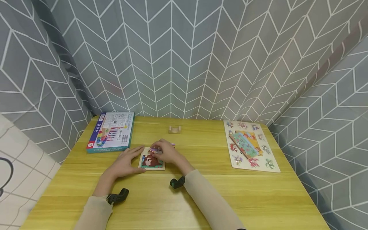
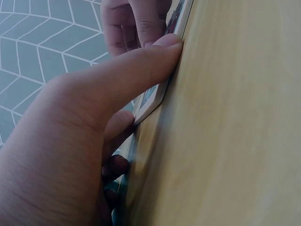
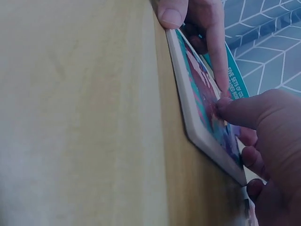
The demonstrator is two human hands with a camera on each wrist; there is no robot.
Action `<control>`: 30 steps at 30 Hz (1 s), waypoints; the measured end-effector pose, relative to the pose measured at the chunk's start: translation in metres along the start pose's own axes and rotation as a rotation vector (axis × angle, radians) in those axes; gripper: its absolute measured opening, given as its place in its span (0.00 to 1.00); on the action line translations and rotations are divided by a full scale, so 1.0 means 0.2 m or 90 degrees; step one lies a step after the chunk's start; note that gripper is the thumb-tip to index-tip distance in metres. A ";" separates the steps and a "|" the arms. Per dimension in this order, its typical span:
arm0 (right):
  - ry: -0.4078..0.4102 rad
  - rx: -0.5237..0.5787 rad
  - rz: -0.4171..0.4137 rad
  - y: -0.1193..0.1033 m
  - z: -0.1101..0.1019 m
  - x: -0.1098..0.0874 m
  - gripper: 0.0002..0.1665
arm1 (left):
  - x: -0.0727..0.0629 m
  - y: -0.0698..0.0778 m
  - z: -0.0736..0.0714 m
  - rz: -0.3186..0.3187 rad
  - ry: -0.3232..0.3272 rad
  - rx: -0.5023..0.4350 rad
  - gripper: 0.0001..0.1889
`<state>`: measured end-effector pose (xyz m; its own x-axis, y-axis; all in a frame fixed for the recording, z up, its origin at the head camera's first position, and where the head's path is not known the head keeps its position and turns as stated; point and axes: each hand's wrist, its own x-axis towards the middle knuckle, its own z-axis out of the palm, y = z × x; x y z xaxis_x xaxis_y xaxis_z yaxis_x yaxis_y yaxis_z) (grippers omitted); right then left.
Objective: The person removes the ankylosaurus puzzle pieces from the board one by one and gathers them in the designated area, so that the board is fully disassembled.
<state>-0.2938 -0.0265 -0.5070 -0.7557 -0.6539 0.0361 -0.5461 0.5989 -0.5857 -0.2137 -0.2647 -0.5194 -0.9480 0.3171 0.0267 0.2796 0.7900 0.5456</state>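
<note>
A small wooden jigsaw puzzle board (image 1: 152,162) with a brown animal picture lies flat on the table between both hands. My left hand (image 1: 125,162) holds its left side, thumb at the near edge and index finger at the far edge. In the left wrist view, the left thumb (image 2: 155,59) lies along the board's rim. Over the board's upper right, my right hand (image 1: 166,151) pinches a purplish puzzle piece (image 1: 154,149) against the picture. The right thumb (image 3: 237,110) is close over the picture in the right wrist view; the fingers partly hide the piece.
Just beyond the right hand, a purplish piece (image 1: 173,145) shows on the table. A boxed set (image 1: 115,134) lies at back left, a small wooden holder (image 1: 174,130) at back centre. On the right, a peg-puzzle board (image 1: 240,164) carries two small picture boards (image 1: 245,145).
</note>
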 end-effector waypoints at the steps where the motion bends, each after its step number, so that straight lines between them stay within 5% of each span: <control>1: -0.001 -0.004 -0.001 0.00 0.00 0.00 0.19 | 0.00 0.00 0.00 0.000 0.000 0.000 0.55; 30: -0.035 -0.147 -0.041 -0.06 -0.03 -0.01 0.20 | 0.00 0.01 0.00 0.007 0.004 0.001 0.54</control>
<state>-0.2889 -0.0299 -0.4943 -0.6993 -0.7146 0.0203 -0.6656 0.6405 -0.3830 -0.2124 -0.2636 -0.5186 -0.9460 0.3219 0.0376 0.2896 0.7875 0.5440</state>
